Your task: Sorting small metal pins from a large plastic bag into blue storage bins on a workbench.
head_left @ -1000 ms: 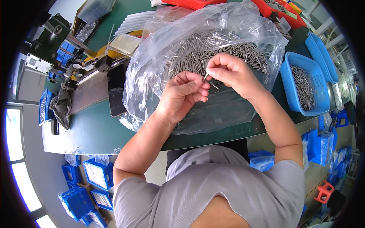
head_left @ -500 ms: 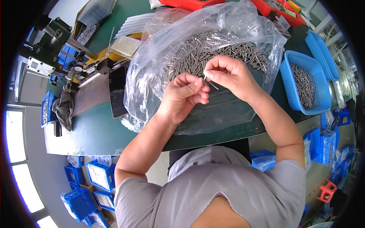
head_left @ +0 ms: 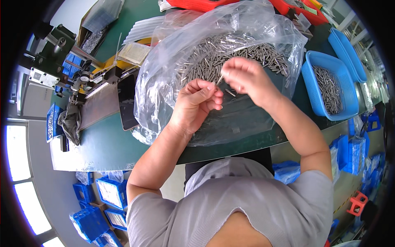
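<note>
A large heap of small grey metal pins [head_left: 205, 61] lies in an opened clear plastic bag [head_left: 158, 82] on the green table. In front of the heap, my left hand [head_left: 197, 101] pinches with thumb and forefinger one slim metal pin [head_left: 219, 80], whose free end points up to the right. Close by on the right, my right hand [head_left: 247, 80] is curled, its fingertips near the end of that pin. Motion smears these fingers, and what they pinch, if anything, is not clear. A few loose pins [head_left: 231, 93] rest on the plastic below the right hand.
At the right stands a blue basket [head_left: 308, 82] with similar pins, beside another blue basket [head_left: 347, 55]. Red trays [head_left: 197, 4] sit at the far edge. A dark flat tablet-like panel [head_left: 127, 101] and a metal fixture [head_left: 53, 61] are on the left.
My right hand has lifted slightly up and away from the left fingertips and is blurred. My left hand has shifted a little left. The whole view has moved slightly.
</note>
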### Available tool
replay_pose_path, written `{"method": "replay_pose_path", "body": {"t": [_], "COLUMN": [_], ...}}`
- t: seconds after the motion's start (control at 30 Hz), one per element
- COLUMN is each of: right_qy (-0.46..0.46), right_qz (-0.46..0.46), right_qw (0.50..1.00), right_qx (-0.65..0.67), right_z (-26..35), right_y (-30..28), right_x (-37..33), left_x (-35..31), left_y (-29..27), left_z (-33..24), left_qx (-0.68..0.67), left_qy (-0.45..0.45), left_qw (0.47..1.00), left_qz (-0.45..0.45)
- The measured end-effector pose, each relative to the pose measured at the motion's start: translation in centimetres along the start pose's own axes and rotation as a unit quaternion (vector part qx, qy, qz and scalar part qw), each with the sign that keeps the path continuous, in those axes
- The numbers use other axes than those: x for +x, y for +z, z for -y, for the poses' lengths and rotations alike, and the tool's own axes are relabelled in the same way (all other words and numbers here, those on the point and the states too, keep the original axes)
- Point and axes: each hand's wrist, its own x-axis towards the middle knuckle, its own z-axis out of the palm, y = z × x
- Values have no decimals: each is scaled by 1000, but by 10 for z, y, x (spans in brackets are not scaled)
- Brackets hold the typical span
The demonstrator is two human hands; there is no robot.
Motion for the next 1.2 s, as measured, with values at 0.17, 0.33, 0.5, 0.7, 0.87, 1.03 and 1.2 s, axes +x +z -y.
{"method": "replay_pose_path", "body": {"t": [0.17,0.33,0.5,0.7,0.87,1.03,1.2], "right_qy": [55,102,-83,-182,-62,-31,-60], "right_qz": [-105,9,6,26,36,62,64], "right_qw": [963,994,840,773,981,992,990], "right_qx": [241,-25,-536,-607,-179,-107,-111], "right_z": [13,7,-2,-14,17,13,15], "right_y": [-32,-47,-16,-16,-11,-3,-3], "right_x": [14,17,4,5,1,-2,-4], "left_x": [1,0,-1,1,0,0,0], "left_y": [0,-1,0,-1,2,2,3], "left_z": [-2,-3,-5,-4,-3,-3,-3], "left_qx": [5,10,12,13,-25,-31,-23], "left_qy": [9,8,12,6,-5,-16,-17], "left_qw": [1000,1000,1000,1000,1000,999,1000], "left_qz": [-9,-11,-19,-7,-5,2,11]}}
